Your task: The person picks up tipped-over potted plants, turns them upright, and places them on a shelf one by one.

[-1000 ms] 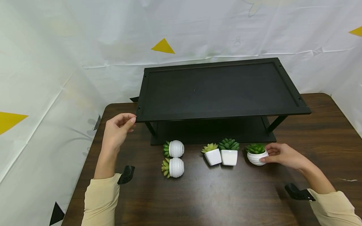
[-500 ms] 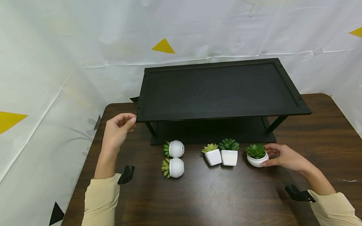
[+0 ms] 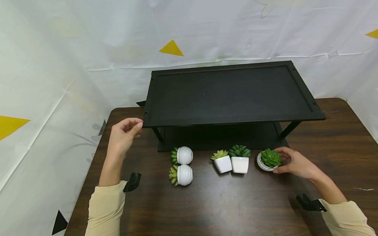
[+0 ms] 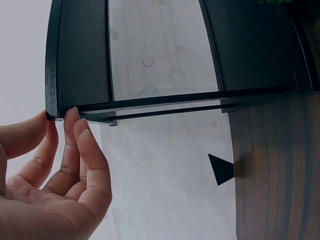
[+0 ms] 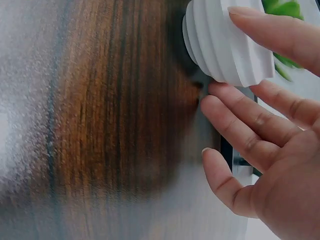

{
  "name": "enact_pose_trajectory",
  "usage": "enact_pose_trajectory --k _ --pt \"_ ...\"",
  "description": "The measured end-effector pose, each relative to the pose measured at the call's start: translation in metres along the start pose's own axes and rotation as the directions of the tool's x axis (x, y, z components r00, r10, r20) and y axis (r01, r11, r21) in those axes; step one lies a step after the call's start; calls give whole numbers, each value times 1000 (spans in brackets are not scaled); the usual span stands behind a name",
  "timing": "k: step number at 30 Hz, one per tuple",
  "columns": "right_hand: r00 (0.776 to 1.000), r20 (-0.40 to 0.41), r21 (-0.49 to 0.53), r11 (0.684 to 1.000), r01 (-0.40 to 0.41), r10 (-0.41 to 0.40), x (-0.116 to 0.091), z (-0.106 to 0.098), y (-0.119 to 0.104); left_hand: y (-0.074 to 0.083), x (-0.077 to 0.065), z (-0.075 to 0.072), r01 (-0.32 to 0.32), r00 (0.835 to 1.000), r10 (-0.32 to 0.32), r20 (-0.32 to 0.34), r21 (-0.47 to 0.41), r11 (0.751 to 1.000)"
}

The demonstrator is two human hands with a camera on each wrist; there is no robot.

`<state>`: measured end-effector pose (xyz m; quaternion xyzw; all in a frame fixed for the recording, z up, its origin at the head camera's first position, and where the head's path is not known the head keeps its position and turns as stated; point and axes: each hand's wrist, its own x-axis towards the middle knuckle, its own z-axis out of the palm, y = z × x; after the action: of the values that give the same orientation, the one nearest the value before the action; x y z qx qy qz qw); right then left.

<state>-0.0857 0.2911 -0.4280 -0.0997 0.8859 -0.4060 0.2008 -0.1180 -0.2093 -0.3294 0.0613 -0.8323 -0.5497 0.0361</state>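
My left hand (image 3: 121,139) pinches the front left corner of a black two-tier shelf (image 3: 230,93); the left wrist view shows thumb and fingertips at the edge of its upper board (image 4: 82,55). On the right, my right hand (image 3: 298,164) holds a green artificial succulent (image 3: 270,158) by its round, ribbed white pot (image 5: 222,45). The thumb lies on one side of the pot and fingers on the other. Its leaves tip toward the head camera, close over the table in front of the shelf's right end.
Two square white pots with succulents (image 3: 222,164) (image 3: 240,165) lie tilted before the shelf. Two ribbed white pots (image 3: 184,155) (image 3: 184,175) lie on their sides, leaves pointing left. A white sheet (image 3: 124,39) hangs behind the dark wooden table (image 3: 230,206).
The succulent in my right hand has tilted so its leaves face the head camera more, and the pot's side shows less. My left hand has stayed at the shelf corner.
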Motion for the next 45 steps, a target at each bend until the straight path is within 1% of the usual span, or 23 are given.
enact_pose_trajectory --k 4,9,15,20,25,30,37,41,45 --pt "999 15 6 999 36 -36 2 -2 2 0 0 0 0 1000 0 -2 10 1000" --pt "995 69 31 997 75 -77 6 -4 3 0 0 -1 -3 1000 3 -5 13 1000" --pt "990 113 22 996 87 -89 10 -5 3 1 1 0 -7 1000 7 5 16 1000" --pt "989 132 45 997 64 -70 10 -5 1 -1 1 -1 -17 1000 17 9 -8 1000" --pt "992 114 45 998 50 -55 10 -3 0 -2 1 -1 -41 999 41 8 -30 999" --pt "997 71 -6 999 40 -40 9 1 1 -2 2 -1 -34 999 34 7 -23 999" --pt "998 30 -32 998 47 -46 7 4 0 -2 1 -1 -30 1000 30 3 -23 999" --pt "999 13 -57 998 37 -37 7 5 0 -2 1 -1 -24 1000 25 3 -19 1000" --pt "1000 4 -57 998 24 -23 7 6 0 -2 2 -1 -23 1000 23 4 -15 1000"
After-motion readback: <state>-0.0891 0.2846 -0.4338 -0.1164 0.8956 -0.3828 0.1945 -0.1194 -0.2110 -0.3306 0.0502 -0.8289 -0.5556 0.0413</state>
